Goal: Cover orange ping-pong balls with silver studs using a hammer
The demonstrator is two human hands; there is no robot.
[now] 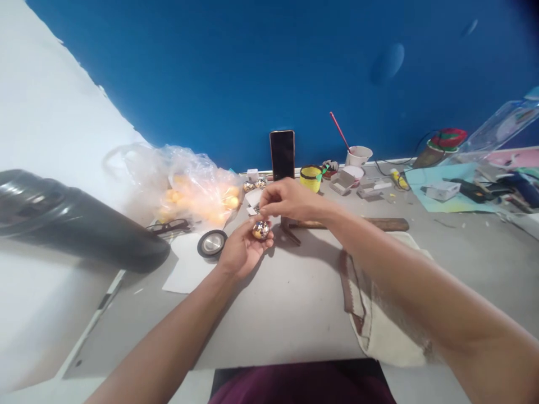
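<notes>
My left hand [243,253] is turned palm up with its fingers curled round a shiny ball [260,230] that has mirror-like, partly gold facets. Just above the ball, my right hand [287,200] is closed in a pinch; whatever its fingertips hold is too small to make out. Behind the fingers lies a small open white box [254,197], partly hidden. Two more shiny balls [254,184] sit farther back. Left of my left hand, a round black lid with a metal centre [211,244] rests on white paper [182,264].
A hammer [385,224] lies beyond my right forearm, a folded cloth [389,314] under it. A phone [282,154] stands at the back beside a yellow cup [310,178]. Left are a plastic bag of orange balls [189,191], glasses [168,226] and a dark cylinder [84,224].
</notes>
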